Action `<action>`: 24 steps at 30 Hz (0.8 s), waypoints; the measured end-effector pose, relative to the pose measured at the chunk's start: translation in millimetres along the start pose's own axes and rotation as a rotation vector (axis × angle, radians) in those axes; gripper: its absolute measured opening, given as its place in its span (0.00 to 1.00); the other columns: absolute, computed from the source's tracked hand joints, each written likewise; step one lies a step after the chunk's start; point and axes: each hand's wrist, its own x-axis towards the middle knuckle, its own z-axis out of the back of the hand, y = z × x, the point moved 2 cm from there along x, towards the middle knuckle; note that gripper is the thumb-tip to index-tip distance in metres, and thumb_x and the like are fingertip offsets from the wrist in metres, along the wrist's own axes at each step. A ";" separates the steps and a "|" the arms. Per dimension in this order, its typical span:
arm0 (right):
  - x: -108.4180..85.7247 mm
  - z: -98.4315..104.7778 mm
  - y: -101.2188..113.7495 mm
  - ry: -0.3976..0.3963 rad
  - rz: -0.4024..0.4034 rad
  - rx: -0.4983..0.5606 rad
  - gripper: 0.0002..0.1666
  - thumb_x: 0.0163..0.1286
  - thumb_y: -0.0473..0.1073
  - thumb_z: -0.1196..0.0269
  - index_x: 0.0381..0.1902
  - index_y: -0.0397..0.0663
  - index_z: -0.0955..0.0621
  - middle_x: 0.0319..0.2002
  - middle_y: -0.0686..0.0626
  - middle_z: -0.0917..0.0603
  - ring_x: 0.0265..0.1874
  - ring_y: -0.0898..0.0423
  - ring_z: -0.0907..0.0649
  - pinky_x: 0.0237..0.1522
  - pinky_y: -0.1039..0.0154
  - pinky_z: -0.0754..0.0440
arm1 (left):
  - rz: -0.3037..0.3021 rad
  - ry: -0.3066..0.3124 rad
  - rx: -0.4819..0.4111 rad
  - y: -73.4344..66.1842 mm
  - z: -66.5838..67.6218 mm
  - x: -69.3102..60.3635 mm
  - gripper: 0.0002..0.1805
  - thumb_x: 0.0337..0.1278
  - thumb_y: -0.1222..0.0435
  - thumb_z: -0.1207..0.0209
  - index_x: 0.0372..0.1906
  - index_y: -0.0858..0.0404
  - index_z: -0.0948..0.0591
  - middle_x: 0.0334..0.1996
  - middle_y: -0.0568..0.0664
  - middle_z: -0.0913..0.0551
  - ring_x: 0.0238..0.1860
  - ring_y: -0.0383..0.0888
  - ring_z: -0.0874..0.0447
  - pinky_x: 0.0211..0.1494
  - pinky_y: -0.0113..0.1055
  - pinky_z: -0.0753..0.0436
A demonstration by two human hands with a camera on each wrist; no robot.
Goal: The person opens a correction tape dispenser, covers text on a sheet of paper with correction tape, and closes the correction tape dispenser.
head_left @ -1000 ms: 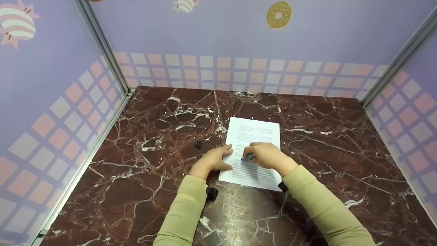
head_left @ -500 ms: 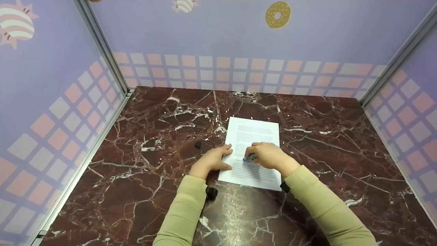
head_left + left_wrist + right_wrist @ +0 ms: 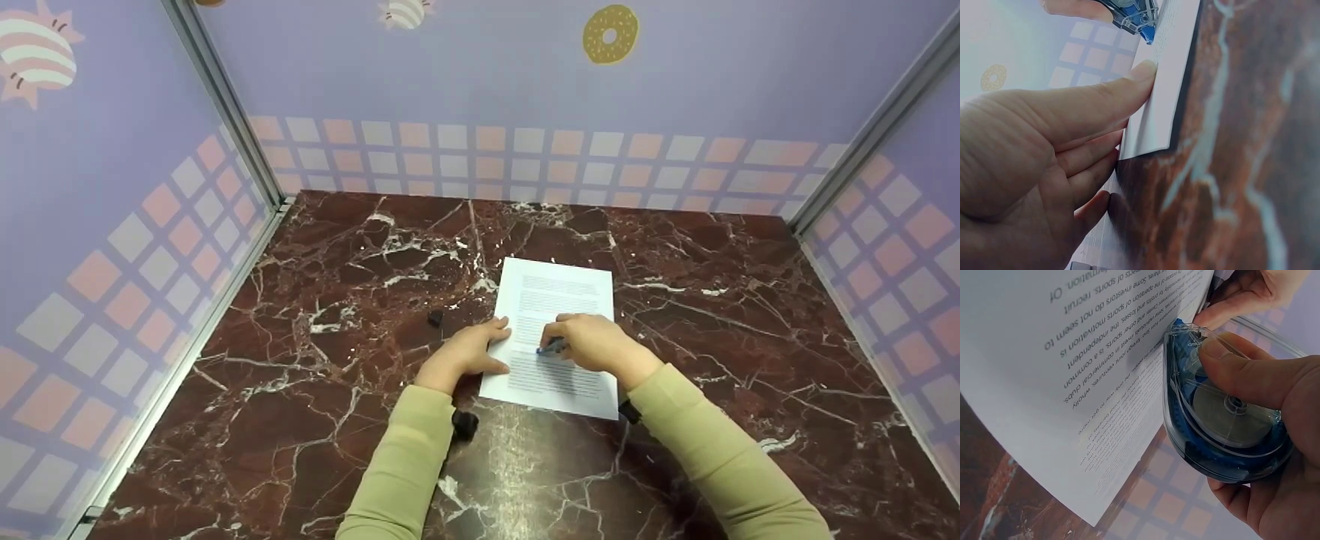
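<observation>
A printed sheet of paper (image 3: pixel 559 281) lies on the marbled tabletop, slightly turned. My right hand (image 3: pixel 592 341) pinches a correction tape dispenser (image 3: pixel 1224 422) with a clear and blue case between thumb and fingers. Its blue tip meets the printed lines near the middle of the sheet. At the paper's left edge, my left hand (image 3: pixel 469 349) rests with thumb and fingers spread, the fingertips on the margin. In the left wrist view the thumb (image 3: pixel 1100 104) lies on the sheet, and the dispenser's blue tip (image 3: pixel 1148 35) shows beyond it. Part of the text is hidden under my right hand.
A small black object (image 3: pixel 435 318) lies left of the paper on the dark red marbled table (image 3: pixel 337 420). Purple panels with pink and white squares (image 3: pixel 525 150) stand at the back and both sides. Black wrist mounts (image 3: pixel 465 425) sit at the sleeves.
My right hand has slid a little to the right across the sheet with the correction tape dispenser. The left hand and the paper have stayed in place.
</observation>
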 end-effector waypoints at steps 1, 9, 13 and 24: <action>-0.3 0.1 -0.2 0.001 -0.001 0.001 0.15 0.58 0.35 0.26 0.43 0.55 0.12 0.39 0.49 0.13 0.40 0.44 0.11 0.45 0.44 0.12 | -0.001 -0.001 0.002 0.0 0.1 0.0 0.40 0.52 0.63 0.26 0.72 0.64 0.26 0.80 0.52 0.36 0.81 0.54 0.40 0.84 0.48 0.38; -1.4 0.6 -0.7 0.006 -0.004 0.000 0.16 0.58 0.34 0.27 0.43 0.55 0.12 0.39 0.49 0.13 0.40 0.44 0.11 0.44 0.45 0.12 | -0.001 -0.002 -0.006 0.0 0.3 0.6 0.40 0.53 0.64 0.26 0.72 0.64 0.26 0.80 0.52 0.36 0.81 0.55 0.40 0.84 0.48 0.38; -2.1 0.3 -1.7 0.000 0.003 -0.002 0.16 0.57 0.34 0.26 0.43 0.55 0.12 0.39 0.49 0.13 0.39 0.44 0.11 0.43 0.45 0.12 | 0.005 -0.003 -0.007 0.4 -0.2 0.8 0.40 0.53 0.63 0.26 0.73 0.63 0.26 0.80 0.51 0.36 0.81 0.54 0.40 0.84 0.48 0.38; -4.5 0.9 -3.8 0.017 -0.007 0.006 0.16 0.57 0.33 0.27 0.43 0.54 0.12 0.39 0.49 0.13 0.40 0.44 0.11 0.42 0.45 0.12 | 0.012 0.001 -0.010 0.6 -0.7 0.4 0.40 0.53 0.64 0.26 0.72 0.63 0.26 0.80 0.51 0.36 0.81 0.53 0.40 0.85 0.47 0.39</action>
